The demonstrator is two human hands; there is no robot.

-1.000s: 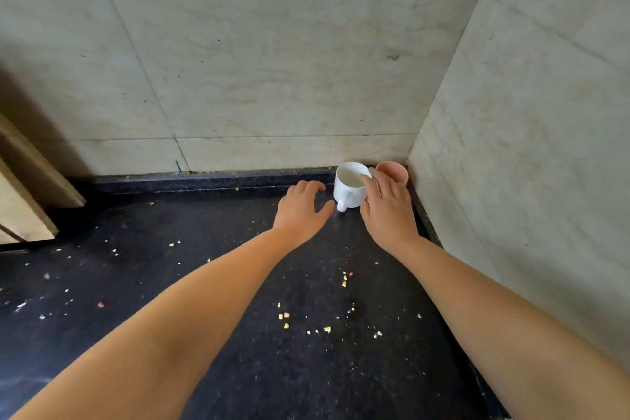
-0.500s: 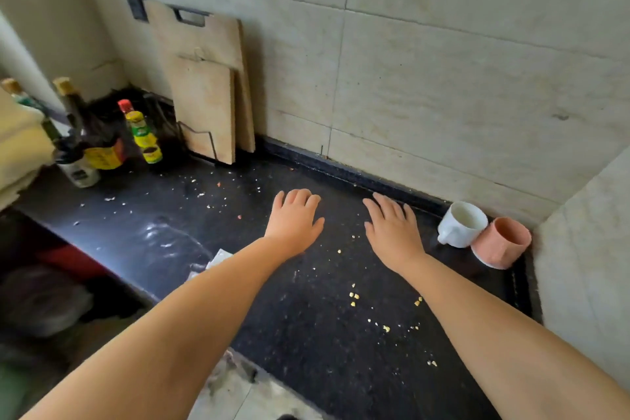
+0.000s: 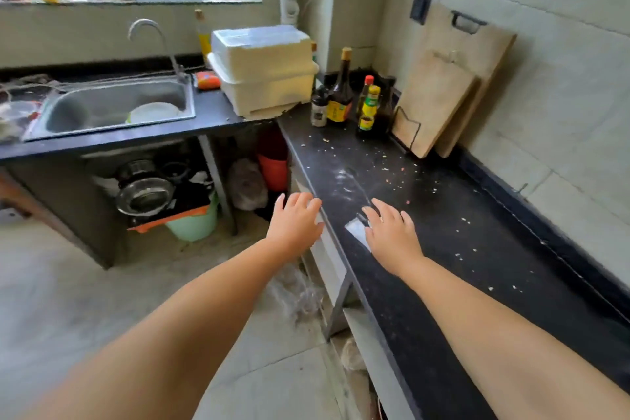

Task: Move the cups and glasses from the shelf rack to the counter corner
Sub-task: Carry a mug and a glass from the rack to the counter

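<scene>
Speckled black stone counter (image 3: 443, 232), crumb-strewn

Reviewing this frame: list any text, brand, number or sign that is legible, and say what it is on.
No text here can be read.
Dark bottle: yellow label, print blurred.
Yellow-capped bottle: yellow and green label, print too small.
Small shaker jar: dark label, illegible.
White lidded box: no marking shows.
Cutting boards: no print shows.
Both hands hold nothing that bears text.

Both hands, left hand (image 3: 296, 226) and right hand (image 3: 392, 236), reach empty with fingers spread over the black counter (image 3: 477, 249).
</scene>
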